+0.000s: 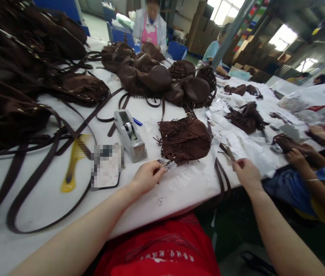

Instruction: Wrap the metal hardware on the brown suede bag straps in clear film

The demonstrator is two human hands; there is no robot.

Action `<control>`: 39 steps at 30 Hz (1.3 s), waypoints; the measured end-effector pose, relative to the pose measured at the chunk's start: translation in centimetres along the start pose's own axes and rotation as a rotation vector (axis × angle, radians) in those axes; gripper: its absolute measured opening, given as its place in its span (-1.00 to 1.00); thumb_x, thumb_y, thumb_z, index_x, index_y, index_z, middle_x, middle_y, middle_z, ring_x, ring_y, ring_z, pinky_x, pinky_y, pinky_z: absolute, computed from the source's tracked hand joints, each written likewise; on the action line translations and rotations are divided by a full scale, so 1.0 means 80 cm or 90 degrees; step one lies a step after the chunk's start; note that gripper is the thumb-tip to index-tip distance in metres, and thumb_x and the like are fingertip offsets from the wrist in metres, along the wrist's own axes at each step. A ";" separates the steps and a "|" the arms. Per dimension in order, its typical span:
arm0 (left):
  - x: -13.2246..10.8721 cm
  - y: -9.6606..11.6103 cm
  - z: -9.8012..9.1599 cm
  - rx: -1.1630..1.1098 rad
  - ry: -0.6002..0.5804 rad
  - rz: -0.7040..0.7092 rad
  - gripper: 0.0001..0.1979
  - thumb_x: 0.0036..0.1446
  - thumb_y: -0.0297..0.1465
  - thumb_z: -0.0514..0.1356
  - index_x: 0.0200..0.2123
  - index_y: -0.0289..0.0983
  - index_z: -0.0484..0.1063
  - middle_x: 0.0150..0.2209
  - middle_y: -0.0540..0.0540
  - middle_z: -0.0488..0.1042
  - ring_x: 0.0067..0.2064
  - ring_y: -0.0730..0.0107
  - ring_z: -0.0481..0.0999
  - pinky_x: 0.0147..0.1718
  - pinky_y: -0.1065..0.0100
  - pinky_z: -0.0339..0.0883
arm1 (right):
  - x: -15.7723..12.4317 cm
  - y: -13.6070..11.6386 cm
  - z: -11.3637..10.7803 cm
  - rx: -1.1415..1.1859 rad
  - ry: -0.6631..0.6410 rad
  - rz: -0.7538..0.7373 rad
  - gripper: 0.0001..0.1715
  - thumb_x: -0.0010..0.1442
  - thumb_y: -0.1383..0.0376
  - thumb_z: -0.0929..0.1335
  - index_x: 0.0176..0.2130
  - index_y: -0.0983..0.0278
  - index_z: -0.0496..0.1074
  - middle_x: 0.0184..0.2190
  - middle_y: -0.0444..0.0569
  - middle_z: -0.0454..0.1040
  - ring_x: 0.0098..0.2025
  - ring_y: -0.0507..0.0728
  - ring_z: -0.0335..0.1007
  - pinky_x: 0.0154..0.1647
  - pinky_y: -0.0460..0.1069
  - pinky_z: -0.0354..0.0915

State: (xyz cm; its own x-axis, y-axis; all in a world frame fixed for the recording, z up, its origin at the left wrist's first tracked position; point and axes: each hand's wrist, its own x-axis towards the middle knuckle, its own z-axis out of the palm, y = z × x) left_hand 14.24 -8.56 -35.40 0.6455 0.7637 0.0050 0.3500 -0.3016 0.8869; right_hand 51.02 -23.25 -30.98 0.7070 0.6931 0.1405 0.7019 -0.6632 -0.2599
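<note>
A brown fringed bag [187, 138] lies on the white-covered table in front of me. Just below its near left edge, my left hand [147, 177] pinches a small clear plastic piece [168, 165] with something shiny, perhaps metal, in it. Right of the bag, my right hand [247, 174] is closed on the end of a narrow dark brown strip [228, 152] that looks like a strap. Two brown straps [222, 178] hang over the table edge between the bag and my right hand.
A tape dispenser [130, 136], blue pen [137, 122], phone [107, 168] and yellow comb [74, 161] lie left of the bag. Brown bags [162, 78] pile up behind, with more [13, 76] at far left. At right, a co-worker's hands [297, 157] handle a brown item.
</note>
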 end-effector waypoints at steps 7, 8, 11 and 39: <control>0.000 0.000 0.000 -0.455 -0.061 -0.240 -0.64 0.11 -0.10 0.18 -0.44 -0.31 0.35 -0.66 0.08 0.31 -0.66 0.60 0.26 -0.63 0.54 0.10 | -0.116 -0.138 0.003 0.462 -0.296 -0.098 -0.65 0.09 0.01 0.37 -0.36 0.25 0.40 -0.63 -0.15 0.39 -0.59 0.03 0.32 -0.55 -0.08 0.26; 0.001 -0.001 -0.001 -0.515 -0.062 -0.256 -0.65 0.10 -0.11 0.20 -0.41 -0.32 0.37 -0.62 0.07 0.35 -0.65 0.63 0.25 -0.64 0.56 0.08 | -0.130 -0.151 0.010 0.484 -0.363 -0.083 -0.62 0.10 -0.02 0.35 -0.41 0.24 0.35 -0.67 -0.18 0.35 -0.65 0.00 0.27 -0.62 -0.10 0.21; 0.002 -0.003 -0.002 -0.656 -0.066 -0.298 -0.71 0.10 -0.19 0.25 -0.33 -0.34 0.40 -0.50 0.02 0.41 -0.63 0.68 0.26 -0.66 0.59 0.07 | -0.155 -0.175 0.035 0.507 -0.484 -0.022 -0.56 0.12 -0.09 0.30 -0.44 0.22 0.25 -0.71 -0.23 0.31 -0.75 -0.04 0.16 -0.75 -0.13 0.06; 0.000 -0.002 -0.005 -0.397 -0.031 -0.131 -0.64 0.06 -0.12 0.15 -0.57 -0.27 0.23 -0.68 0.12 0.19 -0.64 0.58 0.17 -0.64 0.49 0.03 | -0.136 -0.222 0.046 0.283 -0.235 -0.575 -0.83 0.23 0.19 0.31 -0.25 0.16 0.49 -0.27 0.01 0.53 -0.22 0.18 0.45 -0.13 0.08 0.36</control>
State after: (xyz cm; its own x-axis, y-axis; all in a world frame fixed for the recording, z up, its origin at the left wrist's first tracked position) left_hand 13.87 -8.27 -35.36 0.6425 0.7395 -0.2008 0.0196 0.2461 0.9690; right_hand 30.55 -18.02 -31.43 -0.1799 0.9677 0.1767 0.8046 0.2481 -0.5395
